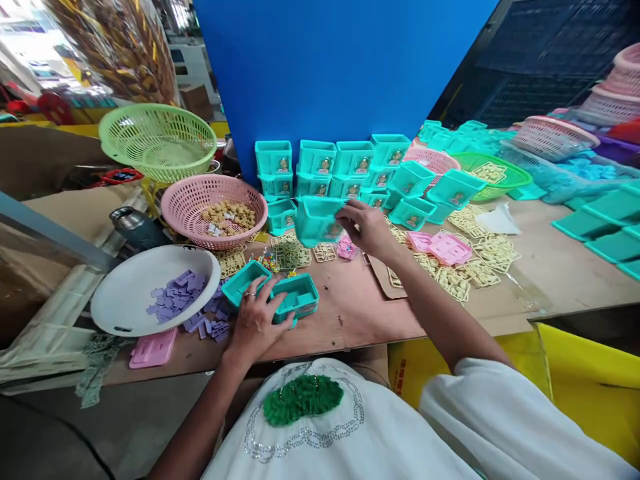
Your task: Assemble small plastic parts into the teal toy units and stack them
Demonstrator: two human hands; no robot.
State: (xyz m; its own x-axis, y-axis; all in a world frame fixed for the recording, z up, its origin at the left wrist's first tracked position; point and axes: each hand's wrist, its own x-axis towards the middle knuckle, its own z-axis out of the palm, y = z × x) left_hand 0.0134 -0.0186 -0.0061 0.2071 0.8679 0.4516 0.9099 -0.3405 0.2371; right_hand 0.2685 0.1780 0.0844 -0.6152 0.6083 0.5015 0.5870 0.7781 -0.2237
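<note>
My right hand (369,230) pinches the edge of a teal plastic box (319,219), raised above the bench and slightly blurred by motion. Low at the front, my left hand (256,321) rests between two open teal boxes, its fingers over the near left rim of the right-hand box (303,293) and its thumb along the front. Small teal pieces lie inside that box. The other open box (244,281) sits tilted against the back of my left fingers. Behind them are an olive-green parts frame (290,253) and small colourful bits. Pink pieces (346,247) lie below my right hand.
Stacked teal boxes (317,157) with stickers line the blue panel (325,67). At left stand a pink basket (175,217) of tan pieces, a white basin (120,293) with purple pieces (177,297) and a dark bottle (140,227). Cream parts frames (495,252) spread at right.
</note>
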